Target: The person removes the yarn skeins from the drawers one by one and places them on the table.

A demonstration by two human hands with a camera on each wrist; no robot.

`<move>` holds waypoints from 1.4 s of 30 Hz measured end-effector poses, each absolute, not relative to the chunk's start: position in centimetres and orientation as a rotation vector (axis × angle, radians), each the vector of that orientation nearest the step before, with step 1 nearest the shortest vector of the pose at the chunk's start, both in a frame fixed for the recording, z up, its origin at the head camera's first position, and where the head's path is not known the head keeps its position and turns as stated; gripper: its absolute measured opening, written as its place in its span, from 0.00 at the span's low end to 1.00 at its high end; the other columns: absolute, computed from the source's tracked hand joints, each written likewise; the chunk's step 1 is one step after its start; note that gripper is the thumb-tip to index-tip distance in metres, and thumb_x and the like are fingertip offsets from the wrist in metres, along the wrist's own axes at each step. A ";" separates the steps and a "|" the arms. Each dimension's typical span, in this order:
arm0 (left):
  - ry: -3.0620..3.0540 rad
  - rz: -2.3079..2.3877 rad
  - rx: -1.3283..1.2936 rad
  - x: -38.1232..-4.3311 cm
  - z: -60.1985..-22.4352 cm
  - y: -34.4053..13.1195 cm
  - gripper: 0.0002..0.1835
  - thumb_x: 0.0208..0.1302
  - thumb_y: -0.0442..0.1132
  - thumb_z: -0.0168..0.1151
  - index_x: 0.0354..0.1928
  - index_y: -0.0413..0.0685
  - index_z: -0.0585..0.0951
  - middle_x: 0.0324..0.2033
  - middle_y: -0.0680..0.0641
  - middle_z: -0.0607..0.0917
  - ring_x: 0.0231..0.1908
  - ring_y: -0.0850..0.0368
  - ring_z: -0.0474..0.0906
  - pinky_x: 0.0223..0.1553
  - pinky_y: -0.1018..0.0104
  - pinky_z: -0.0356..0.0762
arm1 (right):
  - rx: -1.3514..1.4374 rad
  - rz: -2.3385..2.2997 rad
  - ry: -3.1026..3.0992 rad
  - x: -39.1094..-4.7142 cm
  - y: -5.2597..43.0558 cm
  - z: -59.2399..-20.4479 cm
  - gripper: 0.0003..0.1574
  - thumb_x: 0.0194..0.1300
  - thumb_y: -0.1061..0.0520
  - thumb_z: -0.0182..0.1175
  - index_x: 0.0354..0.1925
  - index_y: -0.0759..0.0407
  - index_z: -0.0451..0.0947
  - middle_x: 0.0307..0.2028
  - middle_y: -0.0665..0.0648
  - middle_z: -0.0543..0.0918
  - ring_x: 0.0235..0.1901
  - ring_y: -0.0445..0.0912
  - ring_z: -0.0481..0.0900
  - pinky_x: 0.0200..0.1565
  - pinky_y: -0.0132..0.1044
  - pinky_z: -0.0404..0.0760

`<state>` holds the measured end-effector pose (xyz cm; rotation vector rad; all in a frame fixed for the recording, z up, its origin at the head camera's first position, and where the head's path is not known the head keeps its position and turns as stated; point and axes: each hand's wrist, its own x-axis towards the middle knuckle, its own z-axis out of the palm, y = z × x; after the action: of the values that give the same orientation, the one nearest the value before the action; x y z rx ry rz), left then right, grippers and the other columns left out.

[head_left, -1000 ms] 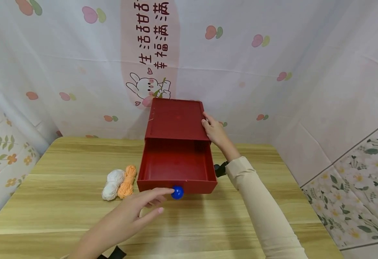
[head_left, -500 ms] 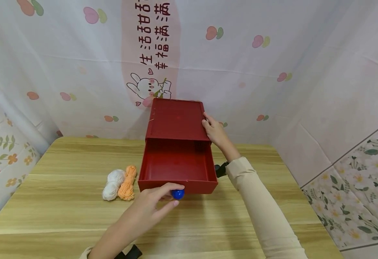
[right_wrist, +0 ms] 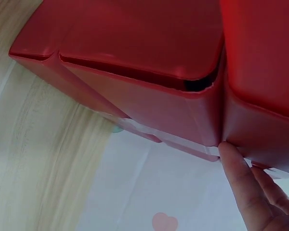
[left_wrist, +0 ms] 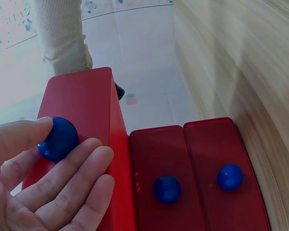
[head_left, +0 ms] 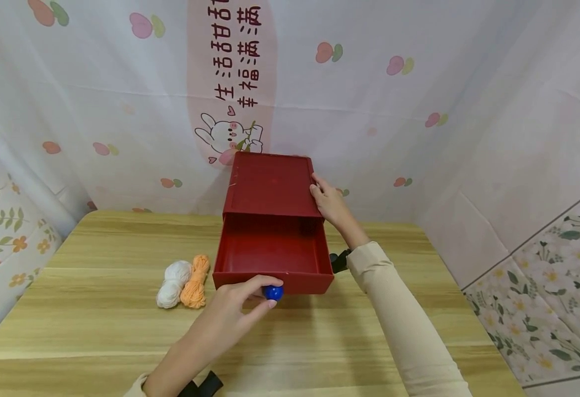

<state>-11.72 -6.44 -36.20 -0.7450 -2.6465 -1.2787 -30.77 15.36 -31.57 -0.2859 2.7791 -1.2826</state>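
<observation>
A red drawer cabinet (head_left: 272,184) stands at the back of the table, its top drawer (head_left: 272,253) pulled out with a bare floor inside. My left hand (head_left: 237,309) pinches the round blue knob (head_left: 273,293) on that drawer's front between thumb and index finger. In the left wrist view the other fingers spread beside the knob (left_wrist: 62,139). Below, two pushed-in drawers each carry a blue knob (left_wrist: 167,189). My right hand (head_left: 332,203) rests against the cabinet's right side, fingers stretched along its upper edge; its fingertips (right_wrist: 229,151) touch the red side in the right wrist view.
White yarn (head_left: 175,284) and orange yarn (head_left: 197,281) lie together on the wooden table (head_left: 96,320), left of the drawer. A patterned curtain (head_left: 369,154) hangs right behind the cabinet.
My left hand has moved right along the drawer front, and its thumb has closed onto the knob. The drawer has slid slightly inward. The right hand has stayed in place.
</observation>
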 end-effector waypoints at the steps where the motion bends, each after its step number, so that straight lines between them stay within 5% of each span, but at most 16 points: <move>1: -2.646 -1.279 -0.745 -11.8 -36.2 -6.4 0.15 0.60 0.40 0.62 0.50 0.59 0.78 0.29 0.61 0.83 0.35 0.67 0.80 0.38 0.67 0.80 | -0.290 -1.286 2.779 -30.8 15.3 -31.6 0.32 0.75 0.46 0.35 0.73 0.49 0.45 0.69 0.63 0.58 0.64 0.55 0.64 0.64 0.49 0.63; 20: -2.638 -1.337 -0.707 -13.0 -36.1 -5.9 0.15 0.60 0.38 0.63 0.50 0.57 0.78 0.31 0.56 0.85 0.34 0.63 0.82 0.35 0.74 0.78 | -0.290 -1.290 2.780 -30.9 15.5 -31.7 0.32 0.75 0.47 0.34 0.73 0.48 0.44 0.70 0.61 0.55 0.66 0.54 0.61 0.65 0.50 0.61; 42: -2.599 -1.324 -0.607 -16.4 -36.3 -5.5 0.15 0.61 0.38 0.62 0.50 0.57 0.78 0.31 0.53 0.84 0.33 0.63 0.80 0.37 0.67 0.81 | -0.304 -1.322 2.758 -30.9 15.4 -31.7 0.32 0.75 0.46 0.35 0.73 0.48 0.44 0.69 0.62 0.59 0.62 0.53 0.67 0.64 0.49 0.63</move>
<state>-16.45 -5.48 -36.25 -0.6073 -2.5992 -1.3240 -30.85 15.44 -31.66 -0.3040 2.7578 -1.3218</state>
